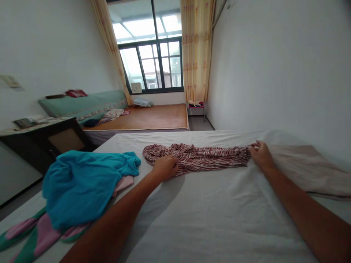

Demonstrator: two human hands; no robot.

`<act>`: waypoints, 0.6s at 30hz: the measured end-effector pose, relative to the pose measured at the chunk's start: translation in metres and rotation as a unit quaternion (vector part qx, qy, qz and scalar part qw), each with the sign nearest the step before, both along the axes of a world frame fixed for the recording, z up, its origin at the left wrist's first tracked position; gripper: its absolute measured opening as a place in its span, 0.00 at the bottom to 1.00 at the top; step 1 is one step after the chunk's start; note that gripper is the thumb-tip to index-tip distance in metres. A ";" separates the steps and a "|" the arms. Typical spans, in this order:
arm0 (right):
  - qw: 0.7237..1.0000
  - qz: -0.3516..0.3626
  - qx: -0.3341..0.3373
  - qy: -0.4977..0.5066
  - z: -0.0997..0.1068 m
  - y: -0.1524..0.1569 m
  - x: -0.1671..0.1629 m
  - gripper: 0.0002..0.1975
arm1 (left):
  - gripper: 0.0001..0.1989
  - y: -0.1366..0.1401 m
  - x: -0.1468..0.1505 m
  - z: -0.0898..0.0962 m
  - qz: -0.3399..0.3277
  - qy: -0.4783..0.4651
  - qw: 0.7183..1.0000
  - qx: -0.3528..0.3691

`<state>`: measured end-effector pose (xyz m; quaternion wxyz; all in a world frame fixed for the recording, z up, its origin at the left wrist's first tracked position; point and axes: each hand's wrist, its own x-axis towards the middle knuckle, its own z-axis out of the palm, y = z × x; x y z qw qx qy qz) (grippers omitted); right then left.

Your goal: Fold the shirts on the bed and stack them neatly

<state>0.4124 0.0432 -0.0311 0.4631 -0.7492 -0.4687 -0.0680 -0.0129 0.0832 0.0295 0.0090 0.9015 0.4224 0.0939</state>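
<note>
Lying on the white sheet (208,226), at its far middle part, is a striped cloth (211,160) of dark red and white, stretched in a long narrow shape from left to right. The left hand (166,168) is on the near edge of this cloth, toward its left end, with the fingers bent down and gathered. The right hand (259,151) is at the right end, the thumb and fingers brought close together at the far corner. Both hands touch the cloth, but the fingertips are partly hidden and small, so I cannot tell surely whether they pinch it or only press on it. The cloth itself is wrinkled, and its left end is more bunched than its right end.

To the left of the left hand, a bright blue garment (79,182) lies in a loose heap. From under its near left side comes out a pink and green cloth (44,233). On the right, beyond the right hand, a pale folded cloth (307,164) lies flat beside the wall (274,65). Farther away there is a bed (161,115) with a brown top, and behind it a window (150,65) between yellow curtains (196,54).
</note>
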 end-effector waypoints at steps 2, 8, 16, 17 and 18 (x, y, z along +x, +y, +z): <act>0.999 0.045 -0.006 0.000 0.019 -0.005 -0.024 0.26 | 0.08 -0.020 0.013 0.007 -0.060 -0.079 0.992 -0.082; 0.722 0.615 -0.317 0.022 0.070 -0.050 -0.124 0.21 | 0.17 -0.071 0.043 0.012 -0.261 -0.151 0.843 -0.445; 0.707 0.636 -0.308 -0.027 0.040 -0.058 -0.165 0.07 | 0.15 0.012 -0.005 -0.014 0.006 -0.067 0.998 -0.001; 0.677 0.654 -0.337 -0.007 0.043 -0.059 -0.164 0.07 | 0.18 0.021 -0.014 -0.018 0.035 -0.038 0.998 0.018; 0.630 0.679 -0.377 0.018 0.048 -0.062 -0.162 0.08 | 0.22 0.029 -0.022 -0.022 0.059 -0.014 0.998 0.024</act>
